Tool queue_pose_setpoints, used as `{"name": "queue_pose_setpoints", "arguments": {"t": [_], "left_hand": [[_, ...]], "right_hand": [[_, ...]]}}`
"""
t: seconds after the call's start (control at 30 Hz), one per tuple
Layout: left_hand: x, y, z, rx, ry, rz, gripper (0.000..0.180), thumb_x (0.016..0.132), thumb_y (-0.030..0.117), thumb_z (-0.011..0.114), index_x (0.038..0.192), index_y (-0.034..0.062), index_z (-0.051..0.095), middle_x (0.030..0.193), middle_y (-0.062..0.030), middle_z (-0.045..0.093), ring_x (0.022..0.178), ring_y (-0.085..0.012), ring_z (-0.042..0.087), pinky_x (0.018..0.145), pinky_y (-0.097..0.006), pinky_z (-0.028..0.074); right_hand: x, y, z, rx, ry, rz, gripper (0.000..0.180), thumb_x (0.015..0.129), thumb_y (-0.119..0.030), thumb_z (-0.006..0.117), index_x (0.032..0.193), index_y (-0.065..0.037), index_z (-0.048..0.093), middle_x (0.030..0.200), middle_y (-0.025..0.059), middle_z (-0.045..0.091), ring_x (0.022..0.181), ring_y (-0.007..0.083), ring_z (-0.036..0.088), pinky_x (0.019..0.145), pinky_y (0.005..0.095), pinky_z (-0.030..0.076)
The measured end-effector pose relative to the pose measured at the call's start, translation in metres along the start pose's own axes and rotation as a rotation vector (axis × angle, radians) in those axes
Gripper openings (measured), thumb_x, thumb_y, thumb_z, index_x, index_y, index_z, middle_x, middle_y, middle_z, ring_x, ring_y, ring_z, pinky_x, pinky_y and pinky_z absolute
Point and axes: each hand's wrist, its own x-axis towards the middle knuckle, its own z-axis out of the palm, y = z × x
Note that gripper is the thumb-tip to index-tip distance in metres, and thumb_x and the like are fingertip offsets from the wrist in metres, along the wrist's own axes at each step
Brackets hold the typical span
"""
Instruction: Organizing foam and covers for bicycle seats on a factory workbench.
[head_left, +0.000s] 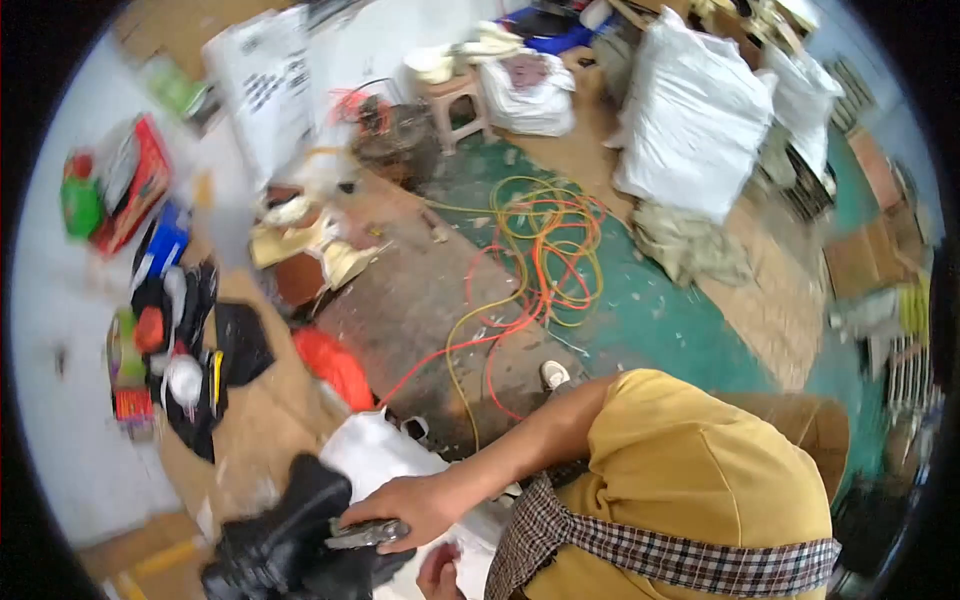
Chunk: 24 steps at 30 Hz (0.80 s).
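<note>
My right hand point(405, 505) reaches out from a yellow sleeve and is shut on a grey metal tool point(365, 533). The tool lies against a bulky black shoe-like object point(290, 530) at the lower edge. Under them lies a white sack point(375, 450). Only part of my left hand point(440, 572) shows at the bottom edge, beside the white sack; its fingers are hidden. A checked cloth band point(600, 540) crosses my yellow shirt.
Orange and yellow cables point(545, 250) lie coiled on the green floor. Big white sacks point(690, 110) stand at the back right, and a pink stool point(455, 100) behind. Bottles, a red box point(135, 185) and black items crowd the left. A brown carton point(815, 425) sits at the right.
</note>
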Motion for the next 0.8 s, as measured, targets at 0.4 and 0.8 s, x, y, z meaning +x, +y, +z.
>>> {"name": "queue_pose_setpoints", "arguments": {"t": [0.4,0.8], "left_hand": [[0.159,0.075,0.155,-0.412,0.260,0.053,0.023,0.081,0.011,0.055,0.098,-0.0020,0.047,0.087,-0.0129,0.061,0.081,-0.0200,0.059,0.082,-0.035,0.045],[0.051,-0.096,-0.055,0.142,1.327,0.389,0.034,0.084,0.032,0.054,0.100,0.0021,0.053,0.084,-0.0088,0.058,0.074,-0.0194,0.055,0.060,-0.032,0.045]], "right_hand": [[-0.094,-0.096,-0.179,-0.458,0.206,-0.245,0.043,0.071,-0.029,0.059,0.101,0.000,0.048,0.094,0.0206,0.052,0.088,0.0344,0.052,0.077,0.0437,0.042],[-0.074,-0.192,-0.137,0.044,-0.060,-0.747,0.027,0.090,-0.015,0.042,0.104,0.004,0.056,0.088,0.0140,0.058,0.064,0.0242,0.052,0.055,0.0342,0.042]]}}
